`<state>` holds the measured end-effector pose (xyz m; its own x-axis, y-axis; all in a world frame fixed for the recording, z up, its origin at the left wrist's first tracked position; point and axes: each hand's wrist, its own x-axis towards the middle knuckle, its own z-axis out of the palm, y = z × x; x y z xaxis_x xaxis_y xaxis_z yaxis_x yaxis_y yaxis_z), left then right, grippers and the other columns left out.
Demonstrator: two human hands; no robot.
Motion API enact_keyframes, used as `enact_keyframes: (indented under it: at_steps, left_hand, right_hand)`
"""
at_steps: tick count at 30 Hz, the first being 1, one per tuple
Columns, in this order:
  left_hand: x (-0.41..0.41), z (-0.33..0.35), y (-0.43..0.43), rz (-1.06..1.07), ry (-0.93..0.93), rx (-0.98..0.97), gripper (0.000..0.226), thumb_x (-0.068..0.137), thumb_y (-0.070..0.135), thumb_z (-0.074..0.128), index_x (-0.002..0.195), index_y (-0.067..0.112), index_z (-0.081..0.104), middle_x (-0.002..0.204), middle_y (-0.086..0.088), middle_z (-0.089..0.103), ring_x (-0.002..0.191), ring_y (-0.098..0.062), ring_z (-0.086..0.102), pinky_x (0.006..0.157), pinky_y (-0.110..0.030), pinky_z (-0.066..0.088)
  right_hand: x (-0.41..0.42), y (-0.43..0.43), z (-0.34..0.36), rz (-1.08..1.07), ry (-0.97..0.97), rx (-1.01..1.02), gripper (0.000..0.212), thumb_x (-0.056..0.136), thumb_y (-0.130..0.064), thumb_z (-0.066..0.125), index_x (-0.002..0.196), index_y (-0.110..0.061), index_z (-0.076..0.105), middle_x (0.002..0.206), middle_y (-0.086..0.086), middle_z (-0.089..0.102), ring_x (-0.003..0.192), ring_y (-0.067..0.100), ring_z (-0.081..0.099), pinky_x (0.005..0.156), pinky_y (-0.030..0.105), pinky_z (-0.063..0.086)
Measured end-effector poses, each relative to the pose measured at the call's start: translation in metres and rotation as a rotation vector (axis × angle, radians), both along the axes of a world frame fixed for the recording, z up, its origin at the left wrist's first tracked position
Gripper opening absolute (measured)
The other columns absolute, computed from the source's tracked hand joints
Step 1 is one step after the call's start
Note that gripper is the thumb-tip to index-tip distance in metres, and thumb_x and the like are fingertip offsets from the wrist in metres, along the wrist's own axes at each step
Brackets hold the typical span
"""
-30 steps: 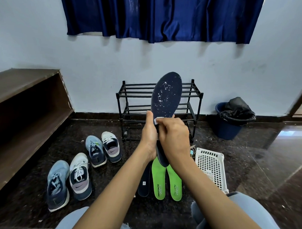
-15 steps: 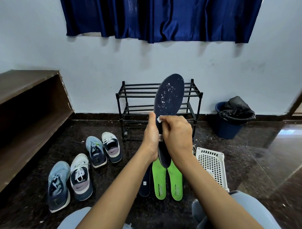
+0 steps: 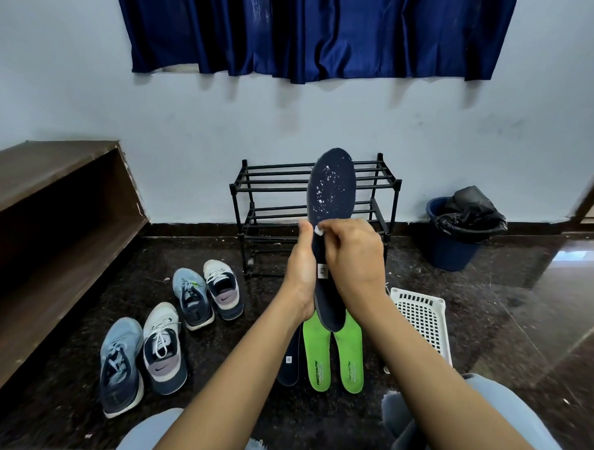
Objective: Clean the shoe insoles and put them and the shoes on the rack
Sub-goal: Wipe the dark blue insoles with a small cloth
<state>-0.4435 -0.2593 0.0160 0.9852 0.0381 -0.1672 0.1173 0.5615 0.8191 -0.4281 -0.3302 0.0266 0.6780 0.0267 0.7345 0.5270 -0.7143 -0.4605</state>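
While the left hand (image 3: 300, 270) grips the navy foam insole (image 3: 332, 189) at its middle and holds it upright, toe end up, the right hand (image 3: 355, 260) pinches a small white scrap (image 3: 319, 230) against its face, just below a scatter of white specks. Behind the insole stands the black two-tier metal shoe rack (image 3: 273, 190). On the dark floor (image 3: 487, 332) below the hands lie two bright green insoles (image 3: 316, 356) side by side, with a second navy insole (image 3: 289, 362) just beside them on the left. Four blue, white and navy trainers (image 3: 160, 351) sit in two pairs further left. A white perforated plastic basket (image 3: 420, 320) lies to the right, and a blue bin (image 3: 453, 243) with a black liner stands near the wall.
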Motion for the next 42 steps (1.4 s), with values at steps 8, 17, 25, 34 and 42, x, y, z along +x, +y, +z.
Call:
enact_keyframes:
  at_steps: [8, 17, 25, 34, 42]
  left_hand:
    - [0.003, 0.019, 0.025, -0.077, -0.074, -0.047, 0.049, 0.098, 0.034, 0.029, 0.115, -0.002, 0.058, 0.116, -0.022, 0.06, 0.101, -0.027, 0.059, 0.087, -0.03, 0.053]
    - [0.008, 0.014, 0.019, 0.047, -0.044, 0.092, 0.086, 0.094, 0.071, 0.013, 0.117, 0.007, 0.067, 0.12, -0.012, 0.069, 0.113, -0.024, 0.064, 0.096, -0.035, 0.05]
    - [0.009, 0.012, 0.017, 0.045, -0.063, 0.106, 0.088, 0.095, 0.069, 0.016, 0.122, 0.0, 0.064, 0.117, -0.014, 0.069, 0.1, -0.022, 0.066, 0.089, -0.031, 0.052]
    - [0.007, 0.012, 0.013, 0.106, -0.048, 0.086, 0.084, 0.095, 0.069, 0.023, 0.129, 0.002, 0.06, 0.124, -0.016, 0.066, 0.109, -0.026, 0.065, 0.089, -0.032, 0.054]
    - [0.008, 0.015, 0.016, 0.189, -0.066, 0.126, 0.081, 0.098, 0.064, 0.021, 0.126, 0.0, 0.062, 0.115, -0.019, 0.069, 0.098, -0.026, 0.066, 0.091, -0.035, 0.053]
  right_hand:
    - [-0.016, 0.002, -0.005, 0.097, -0.044, -0.002, 0.017, 0.074, -0.003, 0.06, 0.083, -0.009, 0.073, 0.078, 0.005, 0.07, 0.074, 0.028, 0.062, 0.073, 0.023, 0.038]
    - [-0.022, 0.01, -0.012, 0.105, 0.058, -0.064, 0.019, 0.073, -0.005, 0.057, 0.078, -0.013, 0.073, 0.072, 0.004, 0.067, 0.071, 0.026, 0.06, 0.062, 0.032, 0.049]
    - [-0.02, 0.01, -0.007, 0.072, -0.02, -0.038, 0.019, 0.069, -0.003, 0.056, 0.076, -0.01, 0.073, 0.069, 0.004, 0.068, 0.067, 0.024, 0.059, 0.06, 0.029, 0.047]
    - [-0.012, 0.007, -0.007, 0.061, 0.042, -0.077, 0.021, 0.075, -0.003, 0.053, 0.082, -0.01, 0.073, 0.074, 0.006, 0.069, 0.072, 0.028, 0.058, 0.057, 0.035, 0.052]
    - [-0.015, 0.006, -0.014, 0.08, 0.07, -0.129, 0.025, 0.076, -0.003, 0.051, 0.083, -0.01, 0.073, 0.074, 0.009, 0.069, 0.069, 0.03, 0.056, 0.057, 0.036, 0.052]
